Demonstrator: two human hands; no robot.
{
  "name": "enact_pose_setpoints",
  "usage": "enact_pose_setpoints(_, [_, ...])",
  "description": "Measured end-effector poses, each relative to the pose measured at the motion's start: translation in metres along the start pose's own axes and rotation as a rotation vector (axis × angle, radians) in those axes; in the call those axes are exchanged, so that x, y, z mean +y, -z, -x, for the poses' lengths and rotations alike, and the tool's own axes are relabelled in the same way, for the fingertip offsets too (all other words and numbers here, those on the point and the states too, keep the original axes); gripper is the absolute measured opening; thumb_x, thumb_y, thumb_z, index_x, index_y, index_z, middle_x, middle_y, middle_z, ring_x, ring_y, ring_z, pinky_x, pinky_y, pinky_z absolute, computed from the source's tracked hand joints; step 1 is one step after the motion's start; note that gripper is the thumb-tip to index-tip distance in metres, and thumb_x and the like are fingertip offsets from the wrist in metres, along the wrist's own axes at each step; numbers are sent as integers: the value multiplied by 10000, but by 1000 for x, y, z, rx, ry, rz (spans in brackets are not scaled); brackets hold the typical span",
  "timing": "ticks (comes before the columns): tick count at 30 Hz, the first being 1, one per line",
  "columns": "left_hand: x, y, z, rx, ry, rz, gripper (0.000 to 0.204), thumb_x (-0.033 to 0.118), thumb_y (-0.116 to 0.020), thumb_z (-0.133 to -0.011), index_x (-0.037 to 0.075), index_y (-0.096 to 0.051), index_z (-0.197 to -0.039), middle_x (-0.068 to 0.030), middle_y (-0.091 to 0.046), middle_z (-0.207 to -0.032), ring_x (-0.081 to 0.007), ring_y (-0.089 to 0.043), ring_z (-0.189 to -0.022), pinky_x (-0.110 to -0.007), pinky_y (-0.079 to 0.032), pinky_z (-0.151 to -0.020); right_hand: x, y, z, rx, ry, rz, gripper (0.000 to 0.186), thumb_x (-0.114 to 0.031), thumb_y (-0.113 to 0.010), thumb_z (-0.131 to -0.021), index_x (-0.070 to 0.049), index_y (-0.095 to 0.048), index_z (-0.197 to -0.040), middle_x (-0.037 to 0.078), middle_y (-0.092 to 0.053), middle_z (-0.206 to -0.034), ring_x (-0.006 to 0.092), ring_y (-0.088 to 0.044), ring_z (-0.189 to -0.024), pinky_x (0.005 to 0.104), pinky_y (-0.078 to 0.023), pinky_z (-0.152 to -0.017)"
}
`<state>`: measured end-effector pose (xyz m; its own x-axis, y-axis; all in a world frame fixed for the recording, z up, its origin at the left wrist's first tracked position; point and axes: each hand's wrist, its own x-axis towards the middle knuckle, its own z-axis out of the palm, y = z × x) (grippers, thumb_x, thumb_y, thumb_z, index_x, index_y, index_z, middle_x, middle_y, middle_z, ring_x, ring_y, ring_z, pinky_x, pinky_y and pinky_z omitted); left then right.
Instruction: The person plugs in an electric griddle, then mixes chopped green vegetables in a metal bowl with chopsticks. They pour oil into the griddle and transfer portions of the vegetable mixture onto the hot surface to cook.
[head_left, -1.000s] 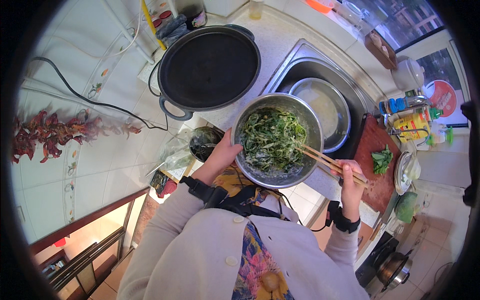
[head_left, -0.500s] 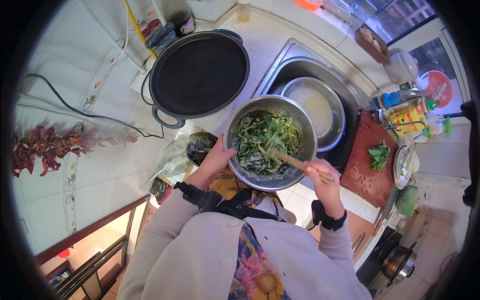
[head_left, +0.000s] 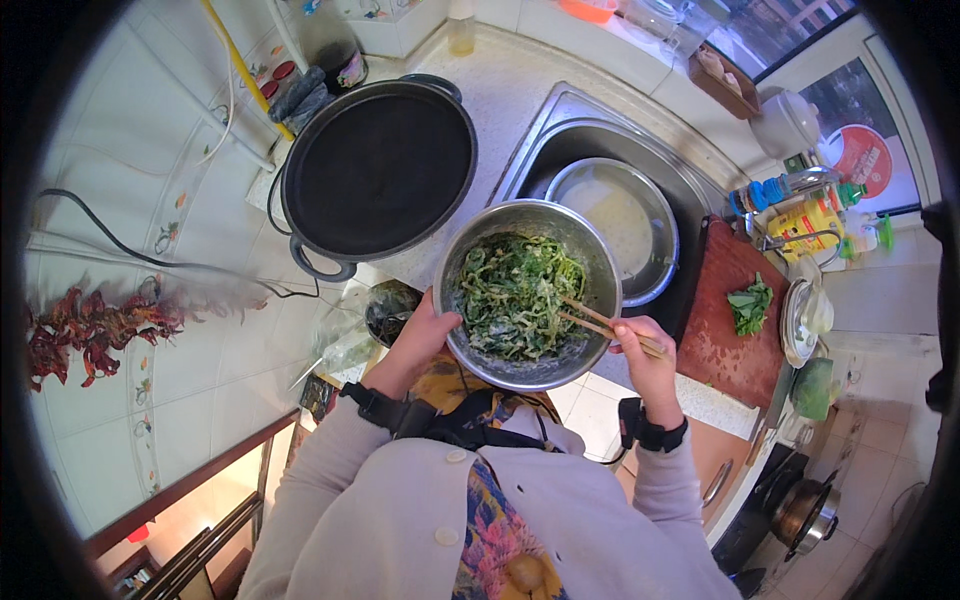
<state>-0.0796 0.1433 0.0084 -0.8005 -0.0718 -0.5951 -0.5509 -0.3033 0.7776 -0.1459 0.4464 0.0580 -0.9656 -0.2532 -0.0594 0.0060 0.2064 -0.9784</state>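
Observation:
A steel mixing bowl point(head_left: 605, 250) is held up in front of me, tilted a little. Chopped leafy greens point(head_left: 515, 290), coated in what looks like white flour or batter, fill its bottom. My left hand point(head_left: 428, 325) is closed on the bowl's left rim, thumb on the edge. In my right hand point(head_left: 646, 350) I grip a pair of wooden chopsticks point(head_left: 588, 318), their tips in the greens and slightly apart. Behind the bowl, a second steel basin point(head_left: 668, 275) with pale cloudy liquid sits in the sink point(head_left: 560, 130).
A round black electric pan point(head_left: 380, 170) stands on the counter at the far left. To the right, a reddish cutting board point(head_left: 725, 320) bears a small bunch of leaves point(head_left: 750, 305). Lidded dishes point(head_left: 803, 320) and the faucet point(head_left: 800, 185) are beyond it. Dried red chilies point(head_left: 95, 330) hang at left.
The chopsticks, blurred by motion before, are now sharp, with their two tips showing lower in the greens. The whole scene has shifted slightly left in view.

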Motion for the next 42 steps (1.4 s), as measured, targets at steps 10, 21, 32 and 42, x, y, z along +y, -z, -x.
enact_pose_setpoints(10, [3, 1, 1, 2, 33, -3, 612, 18, -458, -807, 79, -236, -1374, -135, -520, -1116, -210, -633, -853, -344, -582, -593, -1, -6, -18, 104, 237, 285, 109, -72, -631, -856, 14, -662, -915, 63, -631, -829, 100, -559, -637, 214, -453, -570])
enact_pose_setpoints(21, [-6, 6, -2, -26, -10, 42, 581, 25, -454, -808, 73, -265, -1355, -133, -526, -1108, -217, -632, -866, -351, -583, -612, -33, 17, -24, 185, -44, 219, 108, -78, -648, -848, 13, -672, -901, 55, -670, -801, 84, -587, -704, 213, -471, -657])
enact_pose_setpoints(32, [-4, 9, -8, -30, -24, -54, 585, 17, -459, -808, 79, -269, -1358, -130, -538, -1094, -216, -633, -855, -348, -581, -596, -37, 22, -23, -39, -87, 131, 137, -97, -642, -855, 1, -679, -945, 51, -675, -842, 112, -613, -737, 233, -486, -672])
enact_pose_setpoints(42, [5, 3, 0, -8, 8, -10, 576, 11, -467, -796, 70, -291, -1341, -123, -555, -1060, -197, -641, -804, -318, -568, -556, 2, -23, -54, -32, 67, 221, 135, -102, -665, -836, 10, -677, -912, 38, -665, -801, 91, -587, -720, 229, -471, -669])
